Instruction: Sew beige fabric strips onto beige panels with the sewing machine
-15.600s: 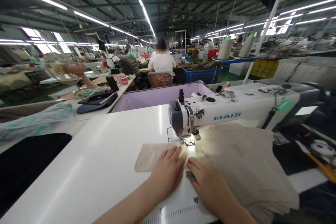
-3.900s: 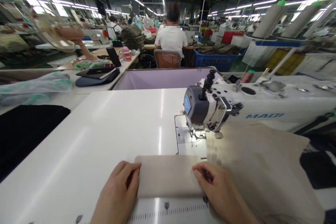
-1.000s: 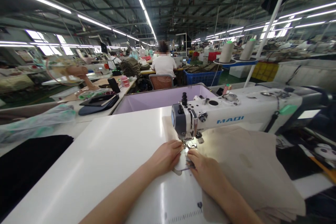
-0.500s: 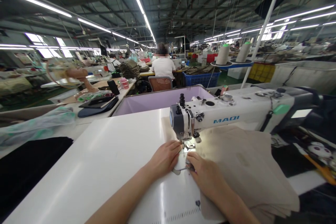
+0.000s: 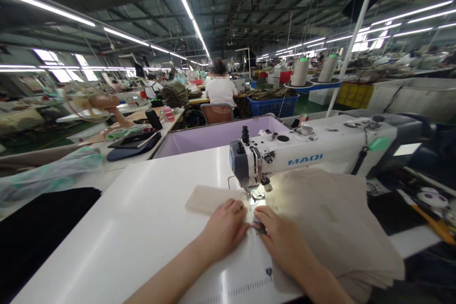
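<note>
My left hand (image 5: 228,225) is at the front of the sewing machine (image 5: 306,154), its fingers together on the edge of a small beige fabric piece (image 5: 203,199). That piece lies flat to the left of the presser foot (image 5: 258,195). Close to the foot, my right hand (image 5: 283,235) is closed around a small dark metal tool that looks like thread snips (image 5: 260,228). Its grip is partly hidden by the fingers. Right of this hand, a stack of larger beige fabric pieces (image 5: 331,228) spreads under the machine arm.
The white table (image 5: 142,228) reaches left to black cloth (image 5: 46,237). A lilac-lined bin (image 5: 213,137) stands behind it. Thread cones (image 5: 299,73) stand behind the machine near a white pole (image 5: 351,47). Ahead, a person in white (image 5: 221,90) sits with their back to me.
The small beige piece has come out leftward from behind the needle and turned sideways. My left hand has drawn slightly back toward me; my right hand stays nearly in place.
</note>
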`<action>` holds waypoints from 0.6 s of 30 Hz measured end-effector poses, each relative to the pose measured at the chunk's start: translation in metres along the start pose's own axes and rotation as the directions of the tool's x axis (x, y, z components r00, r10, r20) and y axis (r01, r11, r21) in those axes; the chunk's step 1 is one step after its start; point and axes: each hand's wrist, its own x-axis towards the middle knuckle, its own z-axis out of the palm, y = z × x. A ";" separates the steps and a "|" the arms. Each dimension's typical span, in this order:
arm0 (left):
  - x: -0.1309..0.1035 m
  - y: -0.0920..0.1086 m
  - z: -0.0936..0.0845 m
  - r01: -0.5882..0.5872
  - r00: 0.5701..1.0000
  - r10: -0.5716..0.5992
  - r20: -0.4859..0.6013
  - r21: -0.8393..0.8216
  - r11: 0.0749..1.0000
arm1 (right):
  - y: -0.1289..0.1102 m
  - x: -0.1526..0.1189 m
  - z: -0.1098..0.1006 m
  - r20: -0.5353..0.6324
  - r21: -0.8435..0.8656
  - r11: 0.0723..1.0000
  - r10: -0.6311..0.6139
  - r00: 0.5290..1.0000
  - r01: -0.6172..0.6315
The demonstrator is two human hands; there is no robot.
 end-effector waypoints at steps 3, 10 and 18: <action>-0.013 0.020 0.001 -0.062 0.997 0.064 0.045 -0.043 0.997 | 0.003 -0.009 0.002 0.005 0.036 0.998 -0.043 0.999 0.042; -0.019 0.022 0.004 -0.117 0.993 0.118 0.021 -0.040 0.992 | 0.005 -0.013 0.009 0.064 -0.022 0.999 -0.045 0.997 0.046; -0.014 0.011 0.002 -0.151 0.988 0.151 0.020 -0.008 0.988 | 0.008 -0.001 0.007 0.061 -0.086 0.995 -0.052 0.997 0.057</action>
